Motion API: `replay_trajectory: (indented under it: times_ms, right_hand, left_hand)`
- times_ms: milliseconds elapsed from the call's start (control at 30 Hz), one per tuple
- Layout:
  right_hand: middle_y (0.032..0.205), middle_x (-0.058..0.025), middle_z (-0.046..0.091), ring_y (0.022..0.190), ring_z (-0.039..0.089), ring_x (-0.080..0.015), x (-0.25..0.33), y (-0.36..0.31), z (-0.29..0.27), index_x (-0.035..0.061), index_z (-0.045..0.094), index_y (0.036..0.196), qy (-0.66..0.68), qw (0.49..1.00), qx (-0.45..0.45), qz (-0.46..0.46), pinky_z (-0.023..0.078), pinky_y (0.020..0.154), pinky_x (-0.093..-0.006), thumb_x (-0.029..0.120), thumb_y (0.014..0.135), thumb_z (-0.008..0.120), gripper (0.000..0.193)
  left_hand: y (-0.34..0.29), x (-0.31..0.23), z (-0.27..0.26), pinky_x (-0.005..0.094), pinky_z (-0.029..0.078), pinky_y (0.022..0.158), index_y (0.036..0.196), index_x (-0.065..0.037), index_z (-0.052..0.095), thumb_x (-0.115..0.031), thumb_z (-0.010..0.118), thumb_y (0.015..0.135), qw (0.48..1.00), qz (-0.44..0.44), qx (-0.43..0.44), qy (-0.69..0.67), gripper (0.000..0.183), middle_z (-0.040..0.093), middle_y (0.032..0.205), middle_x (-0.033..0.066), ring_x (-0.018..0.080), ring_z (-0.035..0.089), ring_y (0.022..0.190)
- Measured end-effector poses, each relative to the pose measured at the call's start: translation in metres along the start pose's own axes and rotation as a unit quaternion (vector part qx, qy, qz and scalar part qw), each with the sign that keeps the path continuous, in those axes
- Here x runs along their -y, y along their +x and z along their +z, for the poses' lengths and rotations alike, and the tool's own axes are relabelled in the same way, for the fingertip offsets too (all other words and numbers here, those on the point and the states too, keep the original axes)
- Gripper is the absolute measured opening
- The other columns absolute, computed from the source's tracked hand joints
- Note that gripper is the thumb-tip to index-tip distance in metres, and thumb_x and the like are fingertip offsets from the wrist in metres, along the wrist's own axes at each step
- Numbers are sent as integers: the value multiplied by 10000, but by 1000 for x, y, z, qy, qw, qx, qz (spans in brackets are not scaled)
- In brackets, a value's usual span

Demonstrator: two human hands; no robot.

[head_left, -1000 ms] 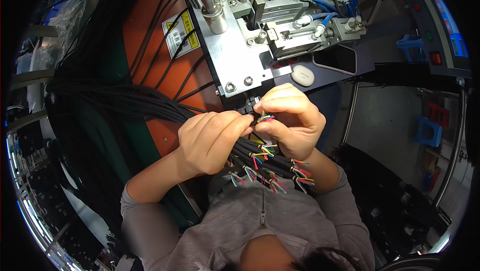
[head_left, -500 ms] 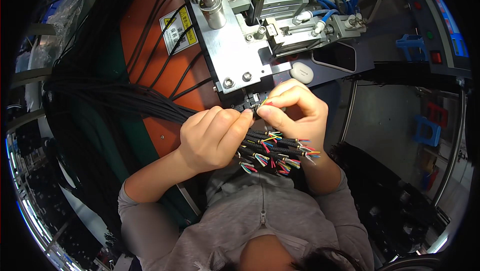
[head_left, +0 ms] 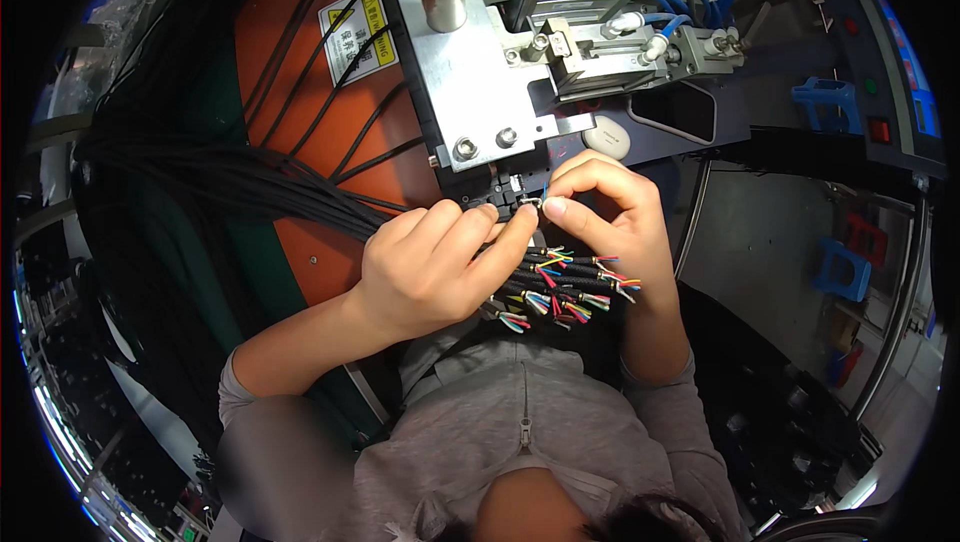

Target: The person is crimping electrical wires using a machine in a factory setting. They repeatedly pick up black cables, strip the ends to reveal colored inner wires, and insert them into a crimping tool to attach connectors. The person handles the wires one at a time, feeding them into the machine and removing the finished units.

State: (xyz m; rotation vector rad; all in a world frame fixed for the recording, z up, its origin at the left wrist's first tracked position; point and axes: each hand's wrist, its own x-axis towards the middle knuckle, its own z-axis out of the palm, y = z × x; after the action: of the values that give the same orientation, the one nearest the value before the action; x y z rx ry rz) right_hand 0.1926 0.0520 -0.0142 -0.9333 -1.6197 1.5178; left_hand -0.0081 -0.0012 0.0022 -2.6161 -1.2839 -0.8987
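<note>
Wires (head_left: 533, 202), thin and half hidden by fingertips, sit at a small black fixture (head_left: 504, 199) near a metal plate (head_left: 465, 92). The right hand (head_left: 618, 210) pinches them between its fingers; whether the fingers of the left hand (head_left: 420, 262) clamp anything cannot be told. Black cables (head_left: 320, 190) pass under it, partly covered. An orange table (head_left: 288, 142) lies left; the upper edge crops machinery (head_left: 590, 32); a blue stool (head_left: 843, 270) stands on grey floor (head_left: 760, 232).

Black cable bundle (head_left: 340, 204) | slanting | multicoloured wires (head_left: 537, 302) splayed at ends | blue wire (head_left: 546, 189) at fingertips of right hand (head_left: 615, 207)
</note>
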Motion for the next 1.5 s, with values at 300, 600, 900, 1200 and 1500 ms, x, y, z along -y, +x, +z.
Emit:
replay_trajectory:
  times_ms: [300,600,900,1200,1500]
  right_hand:
    - [703,-98,582,655,549,-256,-12,15,20,2,609,730,-262,949,-85,-152,438,603,-337,-12,707,664,62]
    - [693,-87,574,628,516,-238,-18,11,27,5,582,708,-253,943,-133,-169,425,588,-331,-21,695,654,78]
    - [672,30,507,636,446,-22,-30,6,29,-1,551,748,111,976,-109,150,361,562,-199,19,813,580,74]
    - [727,-107,597,682,578,-233,-27,12,32,-10,581,778,-152,970,-152,-114,461,643,-309,20,748,657,88]
    - [753,-111,630,680,605,-177,-27,10,26,-38,631,818,-99,988,-116,1,464,631,-275,17,770,659,78]
  left_hand:
    - [4,-7,0,239,361,441,1055,-87,682,-39,631,683,992,-72,97,46,378,373,680,2,105,434,564]
    - [4,-10,0,235,364,440,1039,-90,688,-1,621,696,989,-82,99,68,361,383,687,2,103,435,544]
    - [1,-2,6,231,415,465,916,-44,687,-64,667,659,996,-62,39,44,259,540,699,18,110,551,588]
    - [5,4,8,243,407,477,889,-72,688,-105,664,666,997,-58,22,39,227,580,745,-10,106,551,582]
    - [4,-3,-1,248,409,512,934,-102,697,-112,639,691,991,-83,73,72,250,586,789,-28,100,547,612]
